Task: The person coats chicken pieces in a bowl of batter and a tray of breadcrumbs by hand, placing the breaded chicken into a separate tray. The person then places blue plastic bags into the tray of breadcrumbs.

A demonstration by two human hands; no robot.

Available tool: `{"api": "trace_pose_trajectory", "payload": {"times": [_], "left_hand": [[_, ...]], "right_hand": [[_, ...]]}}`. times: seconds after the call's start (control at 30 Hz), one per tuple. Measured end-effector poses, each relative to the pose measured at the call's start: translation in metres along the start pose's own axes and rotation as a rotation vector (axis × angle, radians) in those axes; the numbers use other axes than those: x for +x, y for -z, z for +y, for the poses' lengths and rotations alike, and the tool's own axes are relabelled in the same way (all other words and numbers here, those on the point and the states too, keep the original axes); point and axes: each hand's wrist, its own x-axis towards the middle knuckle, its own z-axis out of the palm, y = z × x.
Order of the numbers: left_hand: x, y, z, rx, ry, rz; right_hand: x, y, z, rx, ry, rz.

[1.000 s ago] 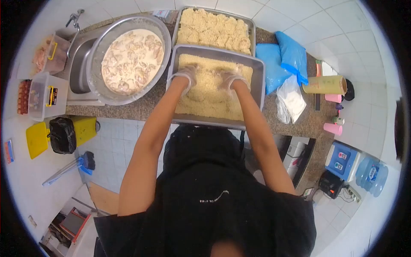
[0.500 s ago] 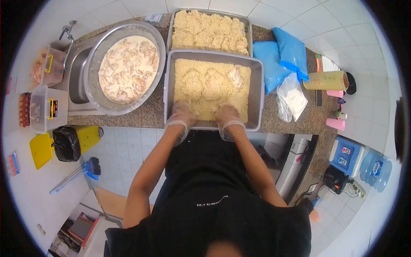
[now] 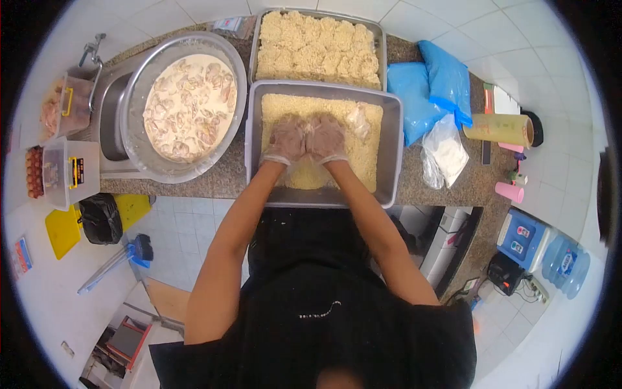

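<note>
A deep grey tub (image 3: 391, 155) on the counter holds a bed of pale breadcrumbs (image 3: 353, 159). My left hand (image 3: 287, 137) and my right hand (image 3: 325, 136), both in clear plastic gloves, lie side by side on the crumbs, palms down and fingers pointing away from me. They cover the spot where crumb-coated pieces lay, so those are hidden. To the right of my right hand sits a wet, battered piece of chicken (image 3: 357, 122), only partly crumbed. Behind the tub, a tray (image 3: 383, 48) is filled with crumb-coated pieces (image 3: 317, 48).
At the left, a big metal bowl (image 3: 129, 139) of chicken in pale batter (image 3: 188, 107) overlaps the sink (image 3: 111, 123). Blue bags (image 3: 409, 97), a plastic bag of white powder (image 3: 448, 152) and a film roll (image 3: 499, 129) lie at the right. Pink cups (image 3: 510, 192) stand beyond.
Both hands have moved forward from the near edge of the tub and closer together, onto the coated pieces. The view has shifted slightly.
</note>
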Motion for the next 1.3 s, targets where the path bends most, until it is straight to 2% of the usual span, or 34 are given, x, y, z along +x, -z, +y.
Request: {"api": "trace_pose_trajectory", "payload": {"times": [0.03, 0.07, 0.1, 0.13, 0.17, 0.2, 0.23, 0.27, 0.3, 0.33, 0.37, 0.43, 0.47, 0.53, 0.57, 0.6, 0.63, 0.7, 0.77, 0.83, 0.87, 0.93, 1.0, 1.03, 1.07, 1.1, 1.13, 1.2, 1.23, 1.3], "left_hand": [[-0.007, -0.003, -0.001, -0.074, -0.075, 0.148], [0.002, -0.006, -0.007, -0.075, -0.07, 0.142], [0.014, 0.014, -0.007, -0.218, 0.084, -0.203], [0.01, 0.021, 0.0, -0.364, 0.239, -0.563], [0.003, 0.023, 0.008, -0.366, 0.241, -0.557], [-0.003, 0.03, 0.014, -0.222, 0.184, -0.464], [-0.002, 0.034, 0.014, -0.075, 0.135, -0.37], [0.009, 0.034, 0.006, -0.065, 0.141, -0.355], [-0.001, 0.025, 0.009, -0.133, 0.144, -0.474], [0.002, 0.019, 0.01, -0.195, 0.146, -0.563], [0.027, 0.024, 0.001, -0.234, 0.151, -0.586], [0.018, 0.033, -0.003, -0.195, 0.103, -0.597], [0.024, 0.041, -0.012, -0.227, 0.109, -0.571], [0.026, 0.046, -0.026, -0.262, 0.112, -0.549], [0.024, 0.037, -0.035, -0.113, 0.11, -0.64], [0.018, 0.043, -0.032, 0.038, 0.107, -0.733], [0.016, 0.049, -0.027, 0.039, 0.106, -0.731], [0.014, 0.065, -0.015, -0.182, 0.338, -0.581], [0.005, 0.062, -0.01, -0.201, 0.293, -0.507], [-0.001, 0.052, -0.012, -0.215, 0.248, -0.436], [-0.003, 0.047, -0.015, -0.261, 0.213, -0.379], [-0.009, 0.064, -0.009, -0.301, 0.171, -0.322], [-0.02, 0.099, 0.004, -0.373, 0.105, -0.262], [-0.024, 0.097, 0.005, -0.37, 0.096, -0.272], [-0.024, 0.093, 0.003, -0.406, -0.03, -0.23], [-0.017, 0.1, 0.001, -0.436, -0.153, -0.169], [-0.014, 0.103, 0.003, -0.43, -0.153, -0.162], [-0.016, 0.109, 0.013, -0.502, -0.024, 0.003], [-0.01, 0.113, 0.014, -0.497, -0.028, 0.007], [-0.001, 0.121, 0.016, -0.324, -0.161, 0.14]], "right_hand": [[0.012, 0.007, -0.002, 0.003, -0.001, -0.014], [0.034, 0.016, 0.0, -0.105, 0.032, -0.399], [0.04, 0.02, 0.0, -0.211, 0.061, -0.792], [0.015, 0.013, 0.002, -0.205, 0.052, -0.822], [0.002, 0.005, 0.004, -0.177, 0.03, -0.504], [0.007, -0.005, 0.008, -0.149, 0.019, -0.166], [0.022, -0.02, 0.016, -0.153, 0.037, -0.143], [0.035, -0.039, 0.025, -0.229, 0.138, -0.17], [0.01, -0.05, 0.032, -0.299, 0.204, -0.258], [0.017, -0.03, 0.032, -0.079, 0.041, -0.337], [0.039, -0.024, 0.042, -0.094, 0.061, -0.295], [0.032, -0.009, 0.056, 0.012, 0.32, -0.63], [0.035, -0.002, 0.062, 0.0, 0.327, -0.609], [0.024, 0.052, 0.045, 0.138, -0.093, -0.534], [0.024, 0.062, 0.041, 0.137, -0.093, -0.534], [0.021, 0.068, 0.039, 0.079, -0.112, -0.65], [0.021, 0.072, 0.038, 0.019, -0.128, -0.758], [0.018, 0.074, 0.036, 0.116, -0.168, -0.729], [0.009, 0.077, 0.035, 0.215, -0.206, -0.705], [-0.01, 0.09, 0.028, 0.288, -0.064, -0.396], [-0.019, 0.093, 0.031, 0.287, -0.058, -0.393], [-0.032, 0.098, 0.04, 0.394, 0.21, -0.062], [-0.033, 0.099, 0.042, 0.38, 0.188, -0.101], [-0.039, 0.099, 0.041, 0.37, 0.163, -0.15], [-0.045, 0.101, 0.04, 0.372, 0.155, -0.144], [-0.041, 0.105, 0.039, 0.361, 0.207, -0.02], [-0.038, 0.108, 0.038, 0.352, 0.256, 0.096], [-0.03, 0.113, 0.037, 0.384, 0.228, 0.059], [-0.019, 0.118, 0.038, 0.406, 0.211, 0.031], [-0.003, 0.136, 0.035, 0.414, 0.188, 0.044]]}}
